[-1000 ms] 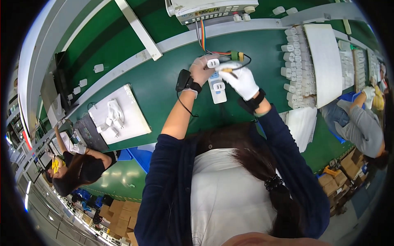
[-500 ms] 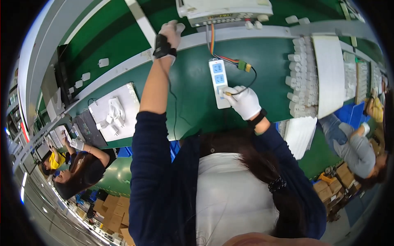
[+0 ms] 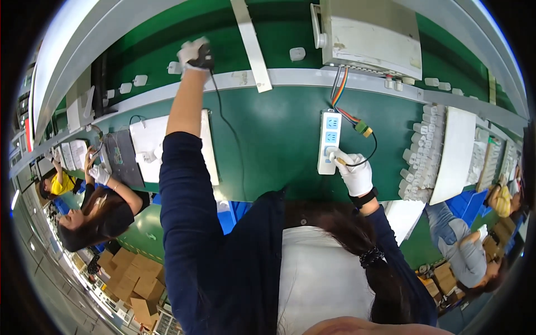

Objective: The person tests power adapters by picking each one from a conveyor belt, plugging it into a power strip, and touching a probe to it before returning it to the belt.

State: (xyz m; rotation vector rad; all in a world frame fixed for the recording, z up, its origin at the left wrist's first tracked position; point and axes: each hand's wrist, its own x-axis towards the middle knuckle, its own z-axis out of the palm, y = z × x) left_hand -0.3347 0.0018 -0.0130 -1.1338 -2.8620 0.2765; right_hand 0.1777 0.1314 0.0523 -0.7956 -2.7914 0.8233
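Observation:
My left hand, in a white glove with a black wrist strap, reaches over the green surface beyond the metal rail. A small white adapter is close to its fingers, which are blurred. My right hand, also gloved, is closed around the end of a thin black cable, a yellowish tip showing at the fingers. It rests at the lower end of a white power strip with blue sockets, covering part of it. The cable runs to a green and yellow connector on coloured wires.
A light-coloured instrument box stands at the back, above the metal rail. Rows of clear-wrapped white adapters line the right side beside a white board. A co-worker sits at left, another at right.
My left hand has moved left, away from the white strip and toward the small adapters. My right hand stays at the power strip with the cable. The whole view has shifted.

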